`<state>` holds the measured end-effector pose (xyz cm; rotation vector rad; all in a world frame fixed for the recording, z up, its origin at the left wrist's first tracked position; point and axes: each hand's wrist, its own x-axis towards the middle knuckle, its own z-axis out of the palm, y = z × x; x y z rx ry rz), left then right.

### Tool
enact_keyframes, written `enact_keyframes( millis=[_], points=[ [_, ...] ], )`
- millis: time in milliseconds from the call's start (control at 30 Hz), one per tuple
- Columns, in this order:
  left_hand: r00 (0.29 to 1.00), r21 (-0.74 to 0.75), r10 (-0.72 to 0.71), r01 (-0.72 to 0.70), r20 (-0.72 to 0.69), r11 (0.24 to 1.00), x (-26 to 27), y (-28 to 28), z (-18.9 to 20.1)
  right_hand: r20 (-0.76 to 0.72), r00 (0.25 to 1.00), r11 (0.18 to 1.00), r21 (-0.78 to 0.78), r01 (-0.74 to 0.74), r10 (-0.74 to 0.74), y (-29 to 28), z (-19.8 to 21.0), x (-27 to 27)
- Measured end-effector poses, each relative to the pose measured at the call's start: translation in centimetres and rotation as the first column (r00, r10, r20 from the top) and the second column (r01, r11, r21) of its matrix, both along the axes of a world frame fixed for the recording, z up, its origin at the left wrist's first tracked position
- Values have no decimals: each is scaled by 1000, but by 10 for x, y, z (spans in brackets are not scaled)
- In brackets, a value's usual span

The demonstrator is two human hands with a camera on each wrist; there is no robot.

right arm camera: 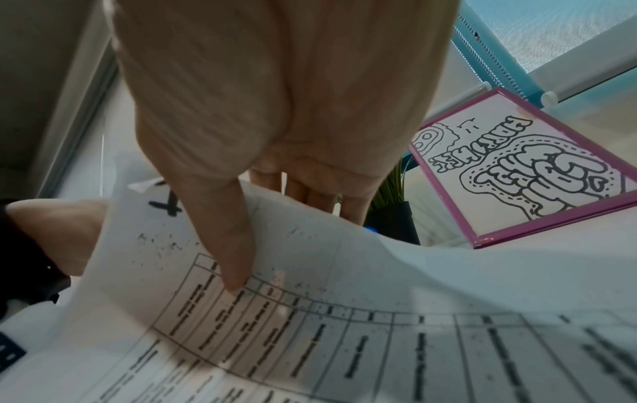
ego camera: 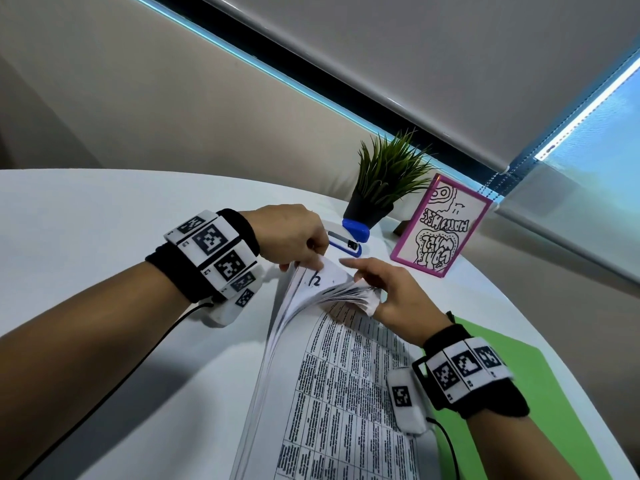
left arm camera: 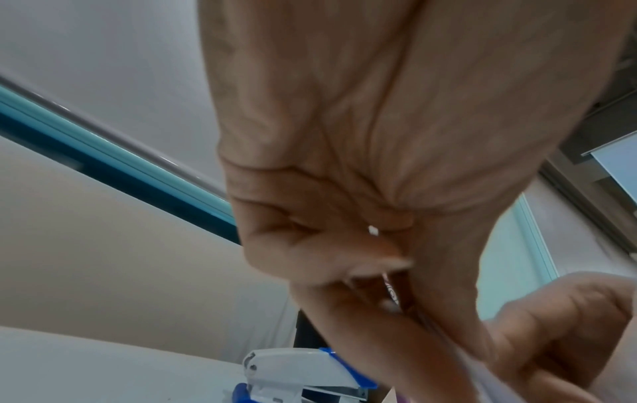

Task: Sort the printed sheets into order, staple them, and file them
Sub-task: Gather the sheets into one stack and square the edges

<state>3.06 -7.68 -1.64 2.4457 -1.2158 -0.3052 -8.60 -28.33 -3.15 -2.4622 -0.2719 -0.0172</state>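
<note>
A thick stack of printed sheets with tables of text lies on the white table. My left hand pinches the raised far corner of the upper sheets, one marked with a handwritten number. My right hand holds the fanned corners of the sheets below, thumb on one side and fingers on the other. In the right wrist view the thumb presses on a curled sheet. A blue and white stapler lies just beyond my left hand and also shows in the left wrist view. A green folder lies under my right wrist.
A small potted plant and a pink-framed drawing stand at the far edge of the table, behind the stapler. Window blinds hang behind them. The table's curved edge runs close on the right.
</note>
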Motion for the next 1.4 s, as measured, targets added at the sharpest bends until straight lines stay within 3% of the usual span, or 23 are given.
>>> enact_keyframes(
  millis=[300, 400, 567, 867, 1167, 1400],
  points=[
    [995, -20, 65, -67, -79, 998, -2, -1, 3, 95, 995, 1000, -11, 11, -10, -2, 1, 0],
    [998, 25, 40, -39, -44, 999, -3, 2, 4, 107, 994, 999, -43, 7, -3, -3, 0, -1],
    [1000, 31, 17, -16, -21, 999, -1, 2, 4, 70, 994, 996, 30, -81, 79, -5, -1, -1],
    [998, -22, 32, -33, -57, 999, -2, -1, 2, 109, 994, 995, 99, 13, -24, -7, 0, -5],
    [997, 27, 16, -14, -71, 1000, 2, 4, -1, 9, 1000, 991, 131, 17, -18, -5, -2, -4],
    [993, -59, -23, 16, -115, 998, 1, 3, 4, 16, 1000, 997, -70, -8, 9, -3, -1, 0]
  ],
)
